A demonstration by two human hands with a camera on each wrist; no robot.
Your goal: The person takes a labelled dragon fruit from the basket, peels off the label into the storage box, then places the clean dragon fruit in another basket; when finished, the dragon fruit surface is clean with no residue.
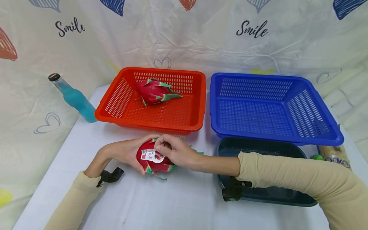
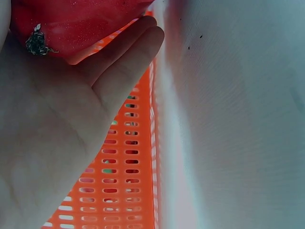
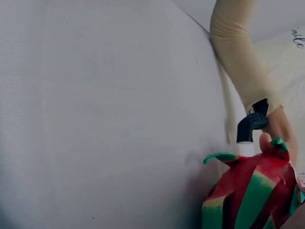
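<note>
A red dragon fruit (image 1: 145, 147) with green-tipped scales lies on the white table in front of the red basket. My left hand (image 1: 126, 151) grips it from the left, thumb on the near side and fingers on the far side. On its upper face is a white sticker (image 1: 149, 155) with printed writing and a fruit picture. My right hand (image 1: 181, 153) reaches across from the right, its curled thumb and forefinger pinching at the sticker's right end. In the right wrist view the green scales of the dragon fruit (image 3: 248, 195) show; the right fingers are mostly hidden there.
A red basket (image 1: 149, 124) behind the hands holds another dragon fruit (image 1: 152, 91). Right of it stands a blue basket (image 1: 276, 135), with a dark green tray (image 1: 276, 195) in front, under the right forearm. A bottle of blue liquid (image 1: 76, 99) stands left; a package (image 1: 334, 155) lies right.
</note>
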